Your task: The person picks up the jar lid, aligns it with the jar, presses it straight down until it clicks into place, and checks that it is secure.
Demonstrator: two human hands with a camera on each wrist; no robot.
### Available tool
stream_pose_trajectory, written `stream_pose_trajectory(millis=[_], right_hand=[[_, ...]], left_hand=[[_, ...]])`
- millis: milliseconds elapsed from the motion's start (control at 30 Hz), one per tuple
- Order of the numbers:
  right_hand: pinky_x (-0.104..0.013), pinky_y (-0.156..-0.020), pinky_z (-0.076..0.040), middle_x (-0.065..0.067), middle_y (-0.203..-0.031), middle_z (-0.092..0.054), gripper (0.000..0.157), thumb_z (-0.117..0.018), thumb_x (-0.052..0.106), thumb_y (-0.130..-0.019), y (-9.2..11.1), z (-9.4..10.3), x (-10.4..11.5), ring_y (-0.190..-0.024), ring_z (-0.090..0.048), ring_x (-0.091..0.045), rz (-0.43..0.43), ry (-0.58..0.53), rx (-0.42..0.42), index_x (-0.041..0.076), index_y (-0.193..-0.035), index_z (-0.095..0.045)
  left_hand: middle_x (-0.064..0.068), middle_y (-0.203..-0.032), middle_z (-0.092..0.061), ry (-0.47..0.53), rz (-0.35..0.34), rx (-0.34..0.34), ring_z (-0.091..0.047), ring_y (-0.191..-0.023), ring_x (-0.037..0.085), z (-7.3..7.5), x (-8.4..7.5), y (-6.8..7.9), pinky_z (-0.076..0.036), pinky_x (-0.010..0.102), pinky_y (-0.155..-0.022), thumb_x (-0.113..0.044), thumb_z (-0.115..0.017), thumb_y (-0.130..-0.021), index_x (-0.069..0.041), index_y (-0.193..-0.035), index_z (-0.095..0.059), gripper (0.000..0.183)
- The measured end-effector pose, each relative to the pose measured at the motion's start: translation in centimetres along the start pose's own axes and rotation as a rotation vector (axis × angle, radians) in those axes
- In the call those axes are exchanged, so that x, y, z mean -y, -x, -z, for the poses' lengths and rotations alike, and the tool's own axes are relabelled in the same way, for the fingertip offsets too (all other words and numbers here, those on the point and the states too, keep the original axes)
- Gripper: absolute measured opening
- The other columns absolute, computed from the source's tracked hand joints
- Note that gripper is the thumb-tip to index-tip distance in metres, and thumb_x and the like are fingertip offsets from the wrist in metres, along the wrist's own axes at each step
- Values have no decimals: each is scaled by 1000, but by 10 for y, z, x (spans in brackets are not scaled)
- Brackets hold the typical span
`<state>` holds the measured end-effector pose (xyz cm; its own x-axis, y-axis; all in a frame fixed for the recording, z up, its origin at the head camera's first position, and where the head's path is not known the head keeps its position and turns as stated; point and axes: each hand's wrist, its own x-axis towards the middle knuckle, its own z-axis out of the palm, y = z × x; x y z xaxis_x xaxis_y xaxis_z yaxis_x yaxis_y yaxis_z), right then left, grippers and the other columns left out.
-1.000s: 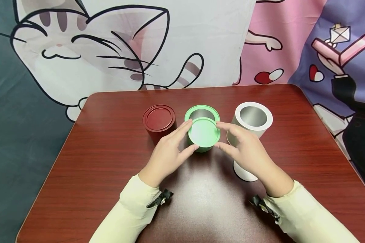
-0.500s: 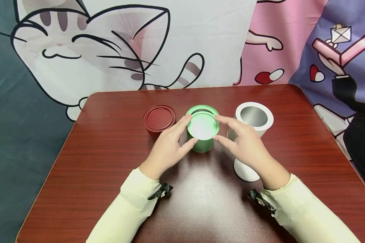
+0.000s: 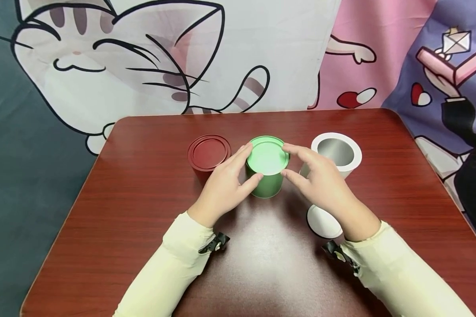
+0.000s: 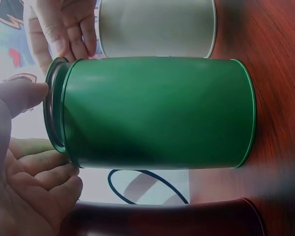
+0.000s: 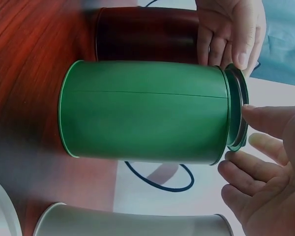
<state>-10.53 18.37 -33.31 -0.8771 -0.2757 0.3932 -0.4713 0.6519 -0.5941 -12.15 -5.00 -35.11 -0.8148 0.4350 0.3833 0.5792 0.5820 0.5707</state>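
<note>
A green can [image 3: 267, 187] stands upright near the table's back, its round green lid [image 3: 267, 154] over the mouth. My left hand [image 3: 223, 189] pinches the lid's left edge between thumb and fingers, and my right hand [image 3: 326, 187] pinches the right edge. Seen from the left wrist, the lid [image 4: 53, 110] sits just above the rim of the can [image 4: 157, 113], with a narrow gap showing. In the right wrist view the lid [image 5: 242, 108] lies at the can's mouth, slightly tilted.
A dark red can [image 3: 209, 152], its lid on, stands left of the green one. To the right is a white can [image 3: 357, 155] without a lid, partly behind my right hand. A round white lid [image 3: 324, 221] lies on the brown table [image 3: 269, 264] nearby. Printed cloth hangs behind.
Both hands have moved the green lid away from me, from in front of the can's opening to over it. The opening, visible before, is now covered.
</note>
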Motion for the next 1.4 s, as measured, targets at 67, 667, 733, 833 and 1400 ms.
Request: stream_pose_trajectory(millis=[67, 667, 733, 833, 1400], right_hand=[[-46, -102, -46, -10, -131, -66, 51, -80, 7, -85, -1, 0, 0, -123, -60, -27, 7, 2, 3, 4, -133, -63], [-51, -100, -46, -13, -132, -64, 50, -73, 11, -89, -9, -2, 1, -121, -60, -29, -34, 55, 34, 4, -137, -59], [-51, -102, -45, -13, -133, -64, 50, -73, 11, -89, -10, -2, 0, -122, -60, -29, -34, 54, 35, 4, -137, -59], [-51, -103, -44, -13, -133, -64, 50, -73, 12, -89, -12, -3, 0, -123, -59, -29, -35, 54, 37, 4, -137, -59], [-52, -106, -42, -13, -136, -62, 47, -72, 17, -92, -15, -6, -7, -128, -56, -31, -74, 69, 73, 2, -135, -60]], left_hand=[[10, -152, -49, -3, 13, 2, -45, -141, 25, 1, 0, 0, -37, 51, -113, -29, -69, -94, -2, -149, -45, 66], [12, -153, -47, 7, 84, 37, -41, -143, 24, -2, 2, -9, -32, 38, -117, -29, -64, -96, -2, -151, -42, 66], [12, -153, -47, 9, 88, 36, -41, -143, 24, -3, 3, -10, -32, 38, -117, -29, -64, -96, -1, -151, -42, 66], [13, -153, -46, 11, 88, 34, -41, -143, 24, -3, 3, -10, -32, 38, -117, -29, -63, -96, -1, -151, -41, 66], [11, -156, -42, -8, 122, 74, -37, -146, 24, -3, 3, -13, -32, 44, -118, -34, -58, -97, -3, -154, -38, 68]])
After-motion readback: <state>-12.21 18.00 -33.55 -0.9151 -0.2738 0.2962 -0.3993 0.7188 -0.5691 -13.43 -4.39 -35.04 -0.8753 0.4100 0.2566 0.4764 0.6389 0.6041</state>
